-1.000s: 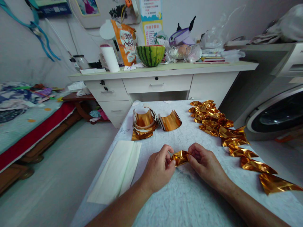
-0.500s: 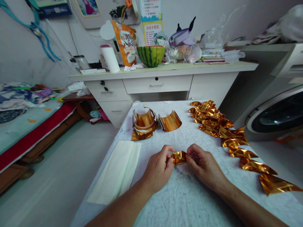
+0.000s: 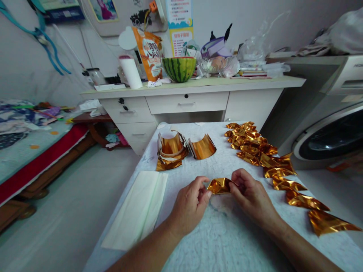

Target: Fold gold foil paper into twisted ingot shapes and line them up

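Observation:
A small piece of folded gold foil paper [image 3: 219, 186] spans the gap between my two hands, just above the cloth-covered table. My left hand [image 3: 191, 204] touches its left end, thumb below and index finger above, in a loose pinch. At the other end, my right hand [image 3: 251, 196] pinches the foil between thumb and fingers. Beyond my hands lie curved gold sheets, one stack [image 3: 171, 149] on the left and a smaller curved sheet [image 3: 202, 146] beside it. Folded gold foil pieces [image 3: 249, 143] with pointed ends run in a row down the table's right side.
Pale folded paper [image 3: 136, 209] lies at the left of the table [image 3: 227, 238]. Behind stands a white desk [image 3: 187, 102] with a half watermelon [image 3: 179, 70] and an orange bag [image 3: 150, 56]. A washing machine [image 3: 326, 102] is on the right, a bed [image 3: 42, 151] on the left.
My right hand has moved slightly right with the foil piece, which shows longer and more of its left end. My left hand's grip has loosened a little. The view has tilted slightly.

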Demonstrator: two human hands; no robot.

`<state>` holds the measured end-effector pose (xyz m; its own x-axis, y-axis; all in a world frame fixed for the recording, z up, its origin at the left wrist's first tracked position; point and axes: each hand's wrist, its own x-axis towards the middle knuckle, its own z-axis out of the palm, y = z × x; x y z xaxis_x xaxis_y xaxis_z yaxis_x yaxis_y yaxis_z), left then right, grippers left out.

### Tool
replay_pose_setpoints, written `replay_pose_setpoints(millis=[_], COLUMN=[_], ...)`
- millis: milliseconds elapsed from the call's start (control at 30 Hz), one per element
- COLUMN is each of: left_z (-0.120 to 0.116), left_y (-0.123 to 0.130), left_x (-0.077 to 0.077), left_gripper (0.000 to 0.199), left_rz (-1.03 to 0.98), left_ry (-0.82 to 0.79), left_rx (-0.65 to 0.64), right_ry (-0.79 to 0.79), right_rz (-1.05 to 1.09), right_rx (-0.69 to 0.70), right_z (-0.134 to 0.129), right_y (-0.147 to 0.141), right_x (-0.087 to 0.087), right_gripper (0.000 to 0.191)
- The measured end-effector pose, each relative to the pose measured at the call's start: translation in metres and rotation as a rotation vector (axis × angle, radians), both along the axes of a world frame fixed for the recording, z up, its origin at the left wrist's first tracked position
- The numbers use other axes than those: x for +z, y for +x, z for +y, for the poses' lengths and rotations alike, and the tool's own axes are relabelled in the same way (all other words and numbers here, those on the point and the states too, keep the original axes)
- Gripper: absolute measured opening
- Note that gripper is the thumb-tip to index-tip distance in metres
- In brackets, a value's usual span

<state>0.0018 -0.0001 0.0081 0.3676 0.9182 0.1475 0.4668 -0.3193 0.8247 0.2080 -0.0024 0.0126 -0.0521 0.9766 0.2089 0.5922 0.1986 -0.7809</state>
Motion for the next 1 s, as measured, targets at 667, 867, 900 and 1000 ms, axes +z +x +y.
replay_pose_setpoints(millis=[667, 867, 900, 1000], left_z=[0.002, 0.002, 0.002, 0.002], left_y=[0.0, 0.001, 0.001, 0.001], left_x=[-0.009, -0.006, -0.006, -0.007], left_gripper=[0.036, 0.035, 0.035, 0.035], left_rz=[0.091, 0.122, 0.125, 0.13], left_ry=[0.035, 0.032, 0.033, 0.042], left_rx=[-0.065, -0.073, -0.075, -0.08], right_ry=[0.028, -0.022, -0.024, 0.007], right_rz=[-0.397, -0.418, -0.425, -0.449], right_rx=[-1.025, -1.031, -1.031, -1.023], right_z=[0.033, 0.036, 0.036, 0.034], right_y=[0.111, 0.119, 0.119, 0.117], right_x=[0.042, 0.037, 0.038, 0.04], right_gripper=[0.021, 0.022, 0.022, 0.022])
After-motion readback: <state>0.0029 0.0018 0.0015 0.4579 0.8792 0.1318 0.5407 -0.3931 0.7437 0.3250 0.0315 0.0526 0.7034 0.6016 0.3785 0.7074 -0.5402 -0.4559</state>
